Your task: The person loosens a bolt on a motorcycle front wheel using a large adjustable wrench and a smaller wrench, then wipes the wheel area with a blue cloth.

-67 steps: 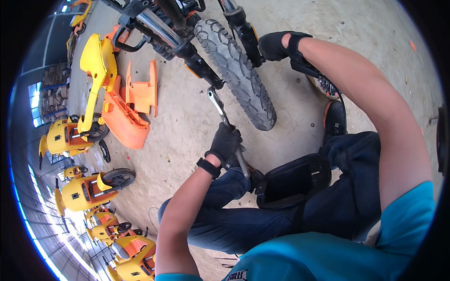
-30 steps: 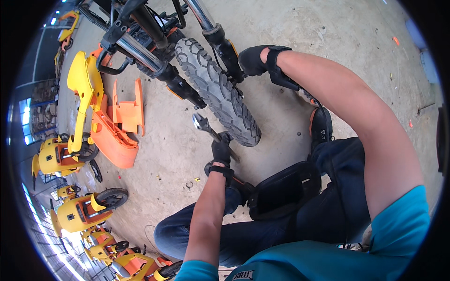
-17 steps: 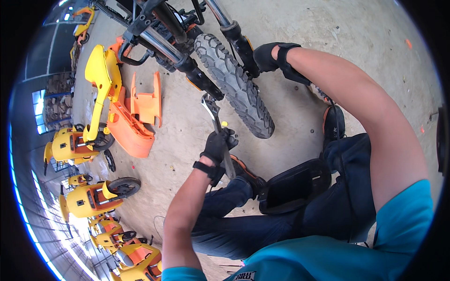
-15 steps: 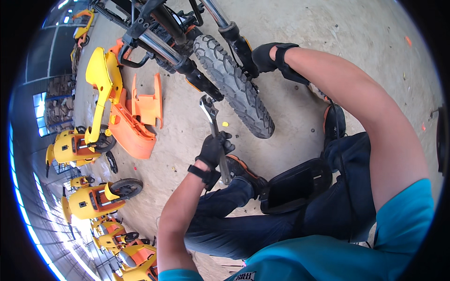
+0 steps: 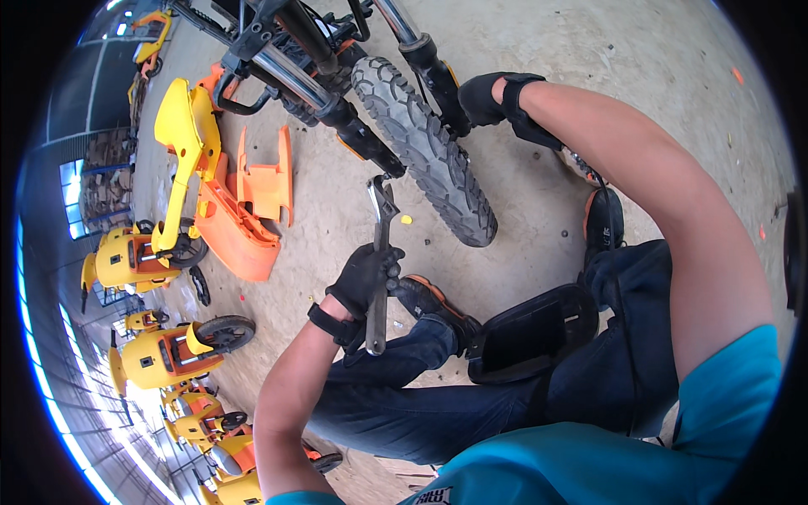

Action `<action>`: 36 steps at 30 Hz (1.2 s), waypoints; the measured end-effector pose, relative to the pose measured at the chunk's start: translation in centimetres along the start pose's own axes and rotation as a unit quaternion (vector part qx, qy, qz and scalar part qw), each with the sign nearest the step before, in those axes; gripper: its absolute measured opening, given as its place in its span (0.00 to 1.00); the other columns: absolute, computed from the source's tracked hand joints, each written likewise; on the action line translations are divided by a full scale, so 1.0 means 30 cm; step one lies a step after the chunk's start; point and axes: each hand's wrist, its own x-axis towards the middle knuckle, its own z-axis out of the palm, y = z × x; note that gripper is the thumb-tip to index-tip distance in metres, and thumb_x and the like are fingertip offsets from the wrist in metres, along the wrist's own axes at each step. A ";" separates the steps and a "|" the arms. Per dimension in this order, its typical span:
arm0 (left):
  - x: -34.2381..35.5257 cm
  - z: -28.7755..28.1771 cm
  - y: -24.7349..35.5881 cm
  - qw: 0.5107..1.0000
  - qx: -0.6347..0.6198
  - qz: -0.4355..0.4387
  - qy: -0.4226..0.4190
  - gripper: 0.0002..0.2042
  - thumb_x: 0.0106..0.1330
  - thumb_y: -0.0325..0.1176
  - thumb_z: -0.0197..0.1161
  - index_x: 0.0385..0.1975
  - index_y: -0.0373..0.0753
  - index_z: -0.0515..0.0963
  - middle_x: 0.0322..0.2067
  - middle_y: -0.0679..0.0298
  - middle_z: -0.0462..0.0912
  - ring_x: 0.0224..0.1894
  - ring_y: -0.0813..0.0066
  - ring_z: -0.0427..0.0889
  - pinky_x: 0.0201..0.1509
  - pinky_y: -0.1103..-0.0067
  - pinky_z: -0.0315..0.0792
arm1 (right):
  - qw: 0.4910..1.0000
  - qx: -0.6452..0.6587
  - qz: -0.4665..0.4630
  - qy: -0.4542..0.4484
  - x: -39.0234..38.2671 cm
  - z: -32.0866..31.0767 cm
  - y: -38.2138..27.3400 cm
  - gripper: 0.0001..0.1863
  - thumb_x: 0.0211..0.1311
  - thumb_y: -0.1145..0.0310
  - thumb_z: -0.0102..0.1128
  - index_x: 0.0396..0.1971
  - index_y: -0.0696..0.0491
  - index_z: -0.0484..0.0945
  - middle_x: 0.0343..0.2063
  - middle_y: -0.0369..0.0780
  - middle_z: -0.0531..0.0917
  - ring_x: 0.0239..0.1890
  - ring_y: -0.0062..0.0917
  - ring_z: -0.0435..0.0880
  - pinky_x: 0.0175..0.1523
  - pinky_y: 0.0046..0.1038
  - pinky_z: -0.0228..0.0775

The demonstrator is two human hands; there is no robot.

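My gloved left hand (image 5: 364, 278) grips a long metal adjustable wrench (image 5: 376, 324), whose head meets the lower end of the left fork leg (image 5: 370, 143) beside the knobbly front tire (image 5: 425, 151). My gloved right hand (image 5: 481, 99) is closed at the lower part of the right fork leg (image 5: 438, 88), with its fingertips and whatever they grip hidden. A black open case (image 5: 526, 332) lies by my bent legs.
Orange (image 5: 236, 236) and yellow (image 5: 181, 126) body panels lie left of the bike frame. Several yellow-orange scooters (image 5: 160, 353) line the left. A small yellow piece (image 5: 406, 220) and scattered bits lie on the concrete floor.
My left hand has shifted down and left along with the wrench, whose handle now stands more upright in the picture. My right hand stays at the right fork leg.
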 end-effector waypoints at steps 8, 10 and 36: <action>-0.031 0.014 0.076 1.000 0.003 -0.013 0.001 0.10 0.63 0.34 0.56 0.39 0.35 0.72 0.21 0.69 0.72 0.17 0.80 0.71 0.27 0.76 0.76 | 0.998 0.051 0.047 -0.004 0.014 0.019 0.007 0.07 0.42 0.69 0.64 0.24 0.54 0.82 0.25 0.42 0.83 0.27 0.33 0.79 0.33 0.31 0.71; -0.039 0.004 0.116 1.000 0.020 -0.009 0.000 0.11 0.63 0.34 0.56 0.39 0.34 0.71 0.22 0.68 0.73 0.17 0.80 0.71 0.27 0.75 0.76 | 0.997 0.058 0.051 -0.016 0.020 0.018 0.006 0.08 0.41 0.69 0.65 0.25 0.54 0.83 0.26 0.41 0.83 0.28 0.33 0.80 0.34 0.31 0.71; -0.092 0.025 0.308 0.987 0.158 0.010 -0.025 0.11 0.61 0.34 0.55 0.38 0.34 0.69 0.22 0.64 0.74 0.16 0.76 0.72 0.21 0.79 0.73 | 0.999 -0.032 0.000 0.031 0.065 0.078 0.033 0.07 0.41 0.67 0.62 0.21 0.54 0.82 0.22 0.42 0.82 0.25 0.35 0.79 0.31 0.32 0.71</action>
